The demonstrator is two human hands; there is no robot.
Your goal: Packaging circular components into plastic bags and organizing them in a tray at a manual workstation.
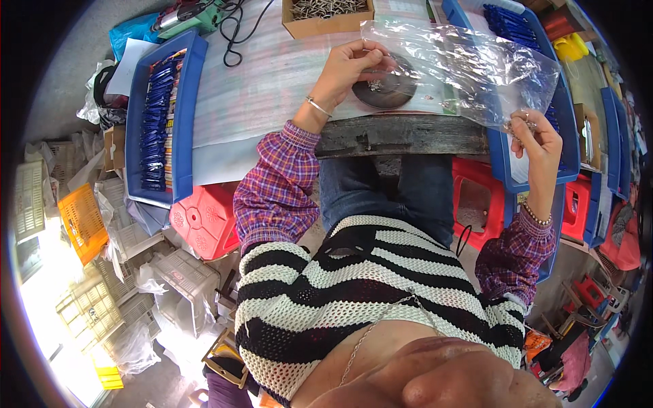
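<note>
A clear plastic bag (469,64) is stretched between my two hands above the table. My left hand (347,73) is closed at the bag's left end, thumb and fingers pinched together. Gripping the lower right corner, my right hand (537,139) has its fingers closed round the film, where small shiny metal bits show. Partly behind my left fingers and the bag, a dark round dish (391,100) holds a few small metal pieces.
A cardboard box (294,27) of metal fasteners stands at the far side. Blue trays (182,122) with blue-wrapped packets flank the table (238,102); the right tray (500,153) lies near my right hand. A dark wooden beam (408,136) forms the near edge. Red stools (204,221) stand below.
</note>
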